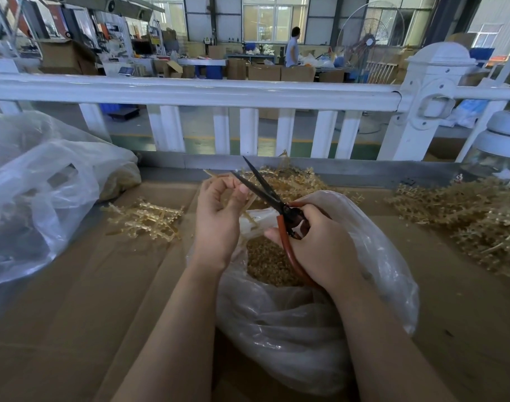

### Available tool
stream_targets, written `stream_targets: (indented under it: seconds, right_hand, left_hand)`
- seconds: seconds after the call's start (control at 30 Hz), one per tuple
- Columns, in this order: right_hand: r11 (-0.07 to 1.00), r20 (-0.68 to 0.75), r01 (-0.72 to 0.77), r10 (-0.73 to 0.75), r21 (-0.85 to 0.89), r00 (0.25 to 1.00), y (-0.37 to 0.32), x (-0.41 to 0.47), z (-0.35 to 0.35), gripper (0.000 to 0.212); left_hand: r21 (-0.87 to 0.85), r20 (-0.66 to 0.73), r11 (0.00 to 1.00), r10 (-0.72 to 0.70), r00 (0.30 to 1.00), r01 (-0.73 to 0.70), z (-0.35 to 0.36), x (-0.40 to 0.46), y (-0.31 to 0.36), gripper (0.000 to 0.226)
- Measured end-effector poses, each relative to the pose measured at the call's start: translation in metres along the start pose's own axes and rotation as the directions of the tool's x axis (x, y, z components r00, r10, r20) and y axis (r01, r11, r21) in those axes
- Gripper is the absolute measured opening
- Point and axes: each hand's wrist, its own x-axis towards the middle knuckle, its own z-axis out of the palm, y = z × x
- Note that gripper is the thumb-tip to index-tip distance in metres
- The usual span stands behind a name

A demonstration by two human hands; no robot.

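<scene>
Head view: left hand (pixel 219 219) pinches a plastic sprue (pixel 250 203), right hand (pixel 320 245) grips open scissors (pixel 266 190); best cut squarely over the bag (pixel 306 329) mouth.

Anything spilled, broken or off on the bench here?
Nothing stands out. The right hand grips the scissors, blades open, above the bag; the left hand pinches a plastic strip. Cut bits lie inside the bag; sprue piles sit loose on the cardboard.

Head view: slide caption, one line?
Right hand holds open scissors to a plastic strip pinched in the left hand, over a bag.
</scene>
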Motion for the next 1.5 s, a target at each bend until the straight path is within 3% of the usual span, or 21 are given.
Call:
stream_targets:
  seconds: [0.17, 0.33, 0.73, 1.5]
  right_hand:
    - [0.997, -0.016, 0.053, -0.054, -0.050, 0.998, -0.001, -0.002, -0.001, 0.060]
    - [0.992, -0.039, 0.074, -0.078, -0.100, 0.996, -0.002, -0.001, -0.002, 0.045]
    - [0.989, -0.061, 0.084, -0.092, -0.123, 0.994, -0.003, -0.003, -0.002, 0.062]
    - [0.991, -0.041, 0.070, -0.075, -0.111, 0.996, -0.005, -0.002, -0.003, 0.072]
  left_hand:
    - [-0.005, 0.043, 1.000, 0.008, 0.999, -0.007, 0.000, 0.002, -0.006, 0.012]
    - [-0.051, 0.078, 0.999, 0.016, 0.997, -0.012, 0.001, -0.002, 0.000, 0.013]
    - [0.114, 0.069, 0.992, 0.041, 0.997, -0.049, 0.000, -0.003, 0.004, 0.014]
    - [-0.135, 0.132, 0.991, 0.013, 0.991, 0.005, -0.009, -0.001, 0.002, 0.019]
